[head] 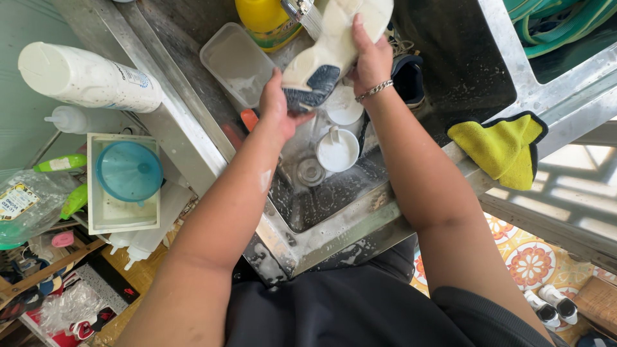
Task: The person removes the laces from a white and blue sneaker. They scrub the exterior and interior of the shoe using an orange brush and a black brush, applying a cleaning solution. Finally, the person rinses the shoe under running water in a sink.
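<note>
Both my hands hold a white shoe with a dark blue heel [328,54] above a steel sink [334,225]. My left hand [277,106] grips the heel end, and my right hand [369,61], with a silver bracelet on its wrist, wraps the middle of the shoe. A tap [302,13] runs water onto the shoe's upper side. Below the shoe in the basin sit two white cups [339,151] and an orange brush handle [249,119].
A clear plastic tub [236,63] and a yellow bottle [263,19] sit at the sink's back. A second dark shoe [409,77] lies in the basin. A yellow cloth [504,148] hangs on the right rim. A white bottle [87,77] and blue funnel [128,170] are left.
</note>
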